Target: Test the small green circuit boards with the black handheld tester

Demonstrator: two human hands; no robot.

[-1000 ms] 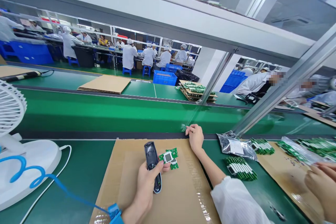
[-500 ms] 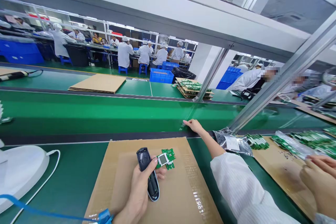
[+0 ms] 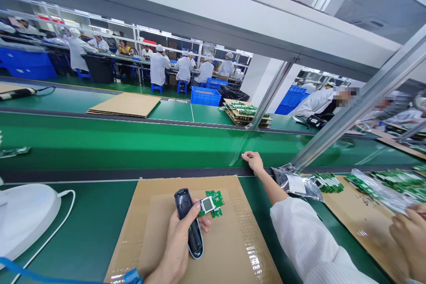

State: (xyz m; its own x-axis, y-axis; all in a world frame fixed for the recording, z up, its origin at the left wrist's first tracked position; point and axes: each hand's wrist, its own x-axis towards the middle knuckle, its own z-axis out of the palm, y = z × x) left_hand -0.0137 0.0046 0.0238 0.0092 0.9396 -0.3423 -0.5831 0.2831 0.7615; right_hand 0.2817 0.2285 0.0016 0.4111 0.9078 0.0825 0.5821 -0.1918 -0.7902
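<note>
In my left hand [image 3: 179,235] is a dark handheld device [image 3: 189,222], its long narrow recess facing up. The same hand grips a small green circuit board [image 3: 215,199] with a square grey screen [image 3: 207,204], under my thumb. Both are above a cardboard sheet [image 3: 153,213]. My right hand [image 3: 254,162] is over the near side of the green belt [image 3: 133,144], fingers curled and pinched together. Whatever may be between those fingertips is too small to make out. A blue band [image 3: 133,276] shows at my left wrist.
A silvery bag [image 3: 297,185] lies by a slanted metal post [image 3: 349,106]. Rows of circuit boards [image 3: 328,182] rest on cardboard at right, near a co-worker's hands [image 3: 408,230]. A white round base [image 3: 26,222] with a cable stands at left. Another board [image 3: 15,152] is on the belt.
My right hand has moved slightly right, its fingers curling more; a clear scrap seen by its fingertips no longer shows. The belt's board has come further in from the left. My left hand keeps its hold.
</note>
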